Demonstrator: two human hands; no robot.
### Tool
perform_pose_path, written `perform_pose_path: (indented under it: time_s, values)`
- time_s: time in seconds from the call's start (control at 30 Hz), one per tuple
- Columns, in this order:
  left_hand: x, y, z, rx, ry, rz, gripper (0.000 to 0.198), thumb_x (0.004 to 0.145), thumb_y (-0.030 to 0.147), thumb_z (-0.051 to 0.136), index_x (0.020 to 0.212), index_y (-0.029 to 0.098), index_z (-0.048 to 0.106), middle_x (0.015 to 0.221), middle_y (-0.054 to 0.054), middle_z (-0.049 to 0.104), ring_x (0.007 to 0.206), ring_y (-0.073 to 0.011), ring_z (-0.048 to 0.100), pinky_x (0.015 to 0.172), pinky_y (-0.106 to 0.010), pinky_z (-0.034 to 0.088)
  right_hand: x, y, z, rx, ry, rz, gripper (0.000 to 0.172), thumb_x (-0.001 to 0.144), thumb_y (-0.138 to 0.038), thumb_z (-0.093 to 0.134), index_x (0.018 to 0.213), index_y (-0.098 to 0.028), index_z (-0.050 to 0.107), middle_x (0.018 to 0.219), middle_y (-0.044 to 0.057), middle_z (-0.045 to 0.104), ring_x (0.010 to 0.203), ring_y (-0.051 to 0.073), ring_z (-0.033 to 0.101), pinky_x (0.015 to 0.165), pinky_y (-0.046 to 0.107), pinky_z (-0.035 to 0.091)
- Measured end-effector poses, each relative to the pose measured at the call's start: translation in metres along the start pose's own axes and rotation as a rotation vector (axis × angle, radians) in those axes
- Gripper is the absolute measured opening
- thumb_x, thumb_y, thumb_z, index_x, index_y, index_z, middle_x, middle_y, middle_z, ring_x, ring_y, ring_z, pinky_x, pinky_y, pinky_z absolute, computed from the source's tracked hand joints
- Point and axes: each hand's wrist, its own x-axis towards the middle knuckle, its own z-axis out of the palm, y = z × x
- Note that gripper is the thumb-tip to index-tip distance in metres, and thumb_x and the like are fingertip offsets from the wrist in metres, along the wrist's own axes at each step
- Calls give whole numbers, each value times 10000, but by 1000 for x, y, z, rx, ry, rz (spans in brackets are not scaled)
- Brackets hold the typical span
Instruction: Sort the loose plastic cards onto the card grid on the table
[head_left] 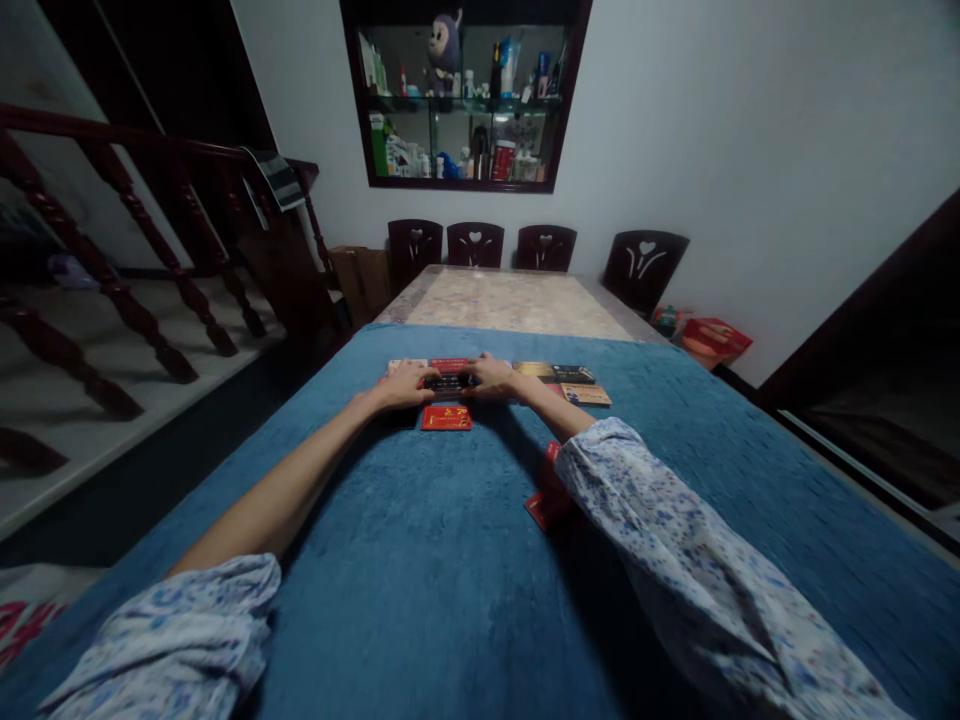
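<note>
My left hand point(409, 385) and my right hand point(491, 378) reach forward over the blue cloth, fingers bent inward. Between them lies a dark, flat card point(449, 382) with small lettering, and the fingertips of both hands grip its left and right ends. A red card point(450, 364) lies just beyond it, partly hidden by the hands. Nearer to me is a red card with gold print point(446, 419). To the right of my right hand are a gold card point(532, 369), a black card point(574, 374) and a beige card point(587, 395).
Red cards or packets point(549, 505) lie under my right forearm, partly covered by the sleeve. The blue cloth point(420, 580) covers the near part of the table point(517, 300). Several dark chairs point(475, 245) stand at the far end; a stair railing point(150, 140) runs on the left.
</note>
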Motion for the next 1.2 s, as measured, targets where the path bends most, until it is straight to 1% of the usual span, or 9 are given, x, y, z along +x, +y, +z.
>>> perform_pose_path:
  time_s: [0.27, 0.43, 0.57, 0.67, 0.77, 0.87, 0.97, 1.1, 1.2]
  values:
    - [3, -4, 3, -1, 57, 52, 408, 802, 349, 563, 1185, 264, 678, 1194, -87, 647, 1119, -317, 504, 975, -467, 409, 0, 1, 1, -20, 5, -9, 423, 876, -401, 586, 1255, -235, 675, 1304, 120, 641, 1216, 336, 518, 833, 382, 469]
    - [1, -1, 0, -21, 50, 31, 385, 796, 339, 572, 1159, 273, 683, 1194, -90, 632, 1135, -334, 487, 980, -511, 395, -1, 2, 0, -23, 12, -27, 395, 885, -436, 590, 1193, -215, 700, 1236, 124, 665, 1180, 320, 528, 839, 369, 454]
    - [-2, 0, -1, -44, 61, 40, 362, 807, 335, 563, 1138, 254, 683, 1224, -105, 601, 1179, -354, 459, 990, -563, 375, -5, 5, -1, -21, 55, -42, 436, 885, -448, 601, 1243, -211, 675, 1255, 126, 652, 1185, 316, 515, 875, 377, 444]
    - [-6, 1, 0, -67, 116, 75, 313, 814, 306, 558, 1096, 251, 682, 1231, -96, 594, 1188, -338, 448, 993, -562, 369, -11, 8, -2, -7, 85, -44, 465, 889, -438, 599, 1301, -228, 646, 1284, 133, 632, 1191, 324, 509, 881, 392, 443]
    - [-10, 5, 3, -93, 194, 112, 240, 830, 275, 554, 1022, 226, 689, 1206, -94, 605, 1178, -323, 449, 1002, -560, 358, -21, 11, -4, 3, 103, -58, 439, 892, -406, 595, 1290, -233, 658, 1272, 130, 636, 1183, 325, 509, 879, 399, 438]
    - [-14, 12, 8, -119, 267, 152, 176, 866, 258, 537, 923, 201, 693, 1140, -95, 622, 1135, -300, 463, 1007, -549, 347, -31, 16, -4, 6, 130, -84, 402, 890, -354, 597, 1260, -221, 680, 1246, 126, 650, 1156, 313, 510, 885, 392, 422]
    - [-17, 22, 13, -160, 320, 214, 184, 894, 250, 515, 856, 186, 684, 1079, -89, 626, 1085, -273, 476, 999, -524, 349, -42, 23, -1, 14, 165, -101, 357, 887, -312, 599, 1210, -207, 708, 1197, 124, 672, 1114, 296, 514, 877, 376, 408]
    - [-24, 41, 19, -189, 341, 294, 173, 885, 224, 521, 839, 179, 682, 1032, -91, 632, 1061, -266, 487, 960, -499, 349, -57, 32, 7, 35, 220, -138, 256, 866, -247, 600, 1057, -183, 758, 1076, 118, 705, 1041, 279, 526, 846, 358, 408]
    - [-30, 57, 22, -197, 334, 309, 147, 867, 213, 546, 852, 178, 688, 1052, -92, 633, 1069, -273, 482, 919, -485, 347, -71, 38, 13, 44, 273, -182, 214, 835, -191, 599, 965, -183, 769, 972, 108, 713, 979, 264, 536, 850, 361, 407]
